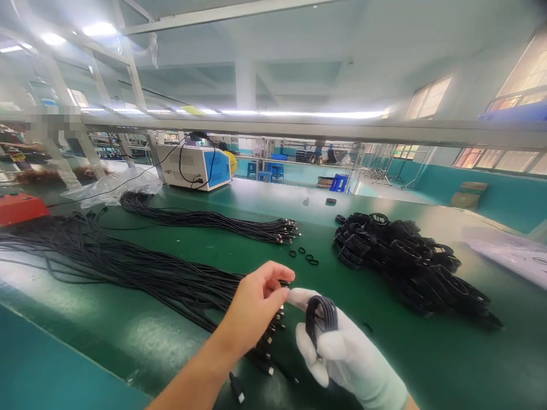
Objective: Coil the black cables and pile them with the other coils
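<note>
My right hand (348, 353), in a white glove, grips a small coil of black cable (323, 314), its loops wound neatly side by side. Bare and just left of it, my left hand (258, 299) has its thumb and fingers drawn together close to the gloved fingertip. Whatever sits between those fingers, if anything, is too small to make out. Under my left arm runs a long bundle of loose black cables (171, 270), their metal plugs (270, 370) poking out below my hands. Several small black rings (308, 257) lie on the green table beyond my hands.
A heap of coiled black cables (397, 256) covers the right side of the table (265, 199). Farther back lies a second cable bundle (213, 221), near a white and blue machine (196, 167). Plastic film (119, 188) and a red box (21, 209) are at left.
</note>
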Available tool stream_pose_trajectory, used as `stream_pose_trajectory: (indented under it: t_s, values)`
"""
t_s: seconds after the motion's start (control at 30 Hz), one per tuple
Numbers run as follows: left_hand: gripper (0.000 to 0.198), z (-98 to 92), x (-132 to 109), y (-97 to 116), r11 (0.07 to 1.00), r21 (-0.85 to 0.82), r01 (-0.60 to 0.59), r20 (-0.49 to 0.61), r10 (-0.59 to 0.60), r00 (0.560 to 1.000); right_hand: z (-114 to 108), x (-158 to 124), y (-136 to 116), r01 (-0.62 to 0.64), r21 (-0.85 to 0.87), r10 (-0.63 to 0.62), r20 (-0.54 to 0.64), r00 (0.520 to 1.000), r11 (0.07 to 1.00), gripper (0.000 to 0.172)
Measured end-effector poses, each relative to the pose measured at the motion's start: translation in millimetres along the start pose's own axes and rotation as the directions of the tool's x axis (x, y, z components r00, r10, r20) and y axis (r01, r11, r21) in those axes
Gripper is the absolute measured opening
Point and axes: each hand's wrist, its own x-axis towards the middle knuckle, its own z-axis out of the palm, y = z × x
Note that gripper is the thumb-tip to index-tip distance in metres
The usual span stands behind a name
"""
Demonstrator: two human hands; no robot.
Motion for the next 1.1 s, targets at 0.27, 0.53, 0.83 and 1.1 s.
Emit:
stream_pose_trajectory:
  t_s: [0.27,0.53,0.83,1.1]
  values:
    - [0.037,-14.0,22.7,2.6,0.999,0.009,-0.034,0.519,0.025,0.855,-7.0,3.8,10.4,-0.217,0.182,0.181,0.195,0.964,0.959,0.063]
    - [0.028,4.1,36.0,-25.0,0.972,-0.109,0.210,0.179,-0.188,0.966,-0.9,19.8,5.2,-0.143,-0.359,-0.041,-0.459,0.888,0.922,0.066]
    - [0.010,8.4,6.2,-39.4,0.928,-0.267,0.261,0.255,-0.193,0.947,-3.7,15.3,5.6,-0.115,-0.199,0.062,-0.255,0.965,0.973,0.053]
    - [0.014,10.7,4.7,-38.8,0.953,-0.210,0.219,0.261,-0.161,0.952,-2.6,15.4,15.0,-0.068,-0.064,0.050,-0.252,0.966,0.996,0.045]
